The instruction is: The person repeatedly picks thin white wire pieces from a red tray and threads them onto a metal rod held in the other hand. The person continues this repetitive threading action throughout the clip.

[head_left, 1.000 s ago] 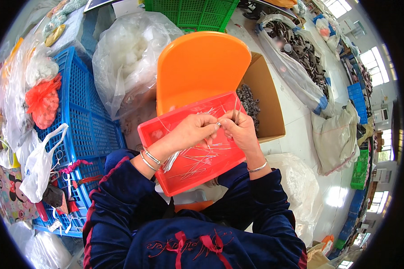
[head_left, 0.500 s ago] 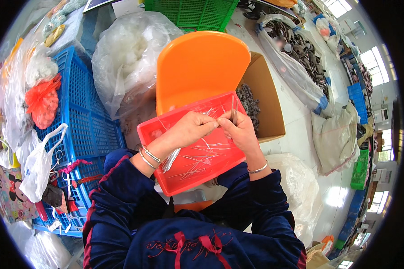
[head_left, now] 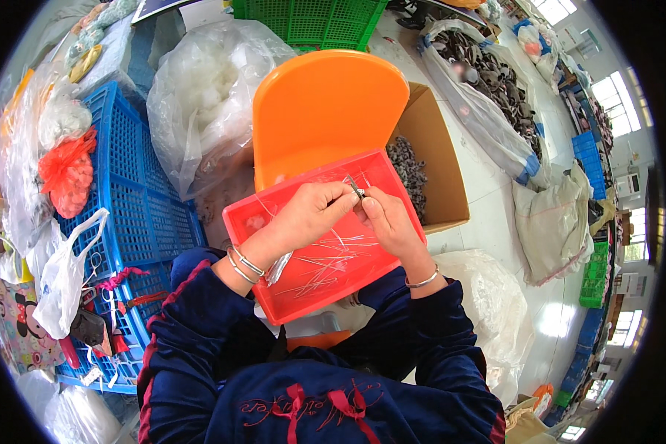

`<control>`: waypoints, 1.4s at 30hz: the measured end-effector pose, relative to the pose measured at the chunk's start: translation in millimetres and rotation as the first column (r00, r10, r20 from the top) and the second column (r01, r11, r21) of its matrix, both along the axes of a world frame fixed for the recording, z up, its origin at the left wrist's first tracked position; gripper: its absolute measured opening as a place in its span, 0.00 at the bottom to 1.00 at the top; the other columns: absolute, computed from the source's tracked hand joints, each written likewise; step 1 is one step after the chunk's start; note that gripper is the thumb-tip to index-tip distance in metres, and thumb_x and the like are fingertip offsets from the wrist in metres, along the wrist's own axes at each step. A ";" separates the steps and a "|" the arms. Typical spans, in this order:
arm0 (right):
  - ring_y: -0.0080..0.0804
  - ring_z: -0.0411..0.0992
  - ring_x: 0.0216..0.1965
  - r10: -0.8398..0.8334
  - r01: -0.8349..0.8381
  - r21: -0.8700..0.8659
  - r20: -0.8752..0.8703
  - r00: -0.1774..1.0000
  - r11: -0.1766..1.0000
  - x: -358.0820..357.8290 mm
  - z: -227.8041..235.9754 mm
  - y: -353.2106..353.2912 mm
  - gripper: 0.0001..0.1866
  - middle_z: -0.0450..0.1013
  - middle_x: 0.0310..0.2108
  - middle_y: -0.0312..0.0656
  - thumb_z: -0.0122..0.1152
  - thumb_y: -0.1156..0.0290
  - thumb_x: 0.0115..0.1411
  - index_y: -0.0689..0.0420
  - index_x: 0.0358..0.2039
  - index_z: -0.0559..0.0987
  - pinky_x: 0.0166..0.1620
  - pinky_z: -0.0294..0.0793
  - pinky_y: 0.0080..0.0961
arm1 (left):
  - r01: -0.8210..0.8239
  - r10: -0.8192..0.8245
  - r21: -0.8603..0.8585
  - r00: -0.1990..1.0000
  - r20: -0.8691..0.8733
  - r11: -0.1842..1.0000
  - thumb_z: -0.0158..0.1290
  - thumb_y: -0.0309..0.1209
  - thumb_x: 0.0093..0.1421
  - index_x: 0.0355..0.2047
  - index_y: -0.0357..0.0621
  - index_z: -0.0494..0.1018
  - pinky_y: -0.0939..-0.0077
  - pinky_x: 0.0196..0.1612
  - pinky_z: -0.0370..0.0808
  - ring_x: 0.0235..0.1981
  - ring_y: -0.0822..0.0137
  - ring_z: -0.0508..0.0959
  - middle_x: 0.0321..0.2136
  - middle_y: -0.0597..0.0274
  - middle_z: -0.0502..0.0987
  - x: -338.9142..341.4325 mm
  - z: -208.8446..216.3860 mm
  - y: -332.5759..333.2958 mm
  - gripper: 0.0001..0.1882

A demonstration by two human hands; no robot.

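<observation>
Head view shows me the right hand [head_left: 392,224] with its grip closed around a slim dark metal tool [head_left: 354,186] above a red tray [head_left: 370,270], where thin pale strands [head_left: 331,275] lie scattered. I see the left hand [head_left: 308,214] pinched beside the tool, but cannot tell on what; an orange chair [head_left: 325,118] stands just beyond the tray.

My head view shows the right hand [head_left: 389,220], a slim dark tool [head_left: 355,186] in its grip, meeting the pinched left hand [head_left: 308,213] above a red tray [head_left: 290,305] of thin pale strands [head_left: 322,275]. Beyond stands an orange chair [head_left: 329,115]; a blue crate [head_left: 131,200] sits leftward.
</observation>
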State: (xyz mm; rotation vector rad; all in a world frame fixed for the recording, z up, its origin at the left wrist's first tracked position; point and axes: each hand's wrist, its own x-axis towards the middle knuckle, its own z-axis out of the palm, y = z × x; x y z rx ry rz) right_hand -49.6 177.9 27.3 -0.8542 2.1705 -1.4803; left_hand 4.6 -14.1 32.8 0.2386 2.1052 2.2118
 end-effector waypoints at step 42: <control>0.48 0.70 0.24 -0.015 0.011 -0.011 -0.401 0.916 1.000 10.1 7.3 -4.5 0.08 0.69 0.22 0.48 0.52 0.73 0.63 0.62 0.29 0.75 0.27 0.68 0.35 | -0.051 -0.003 -0.248 0.977 -0.215 0.967 0.50 0.25 0.64 0.38 0.33 0.76 0.77 0.29 0.71 0.24 0.71 0.73 0.25 0.55 0.76 13.4 -3.4 0.8 0.07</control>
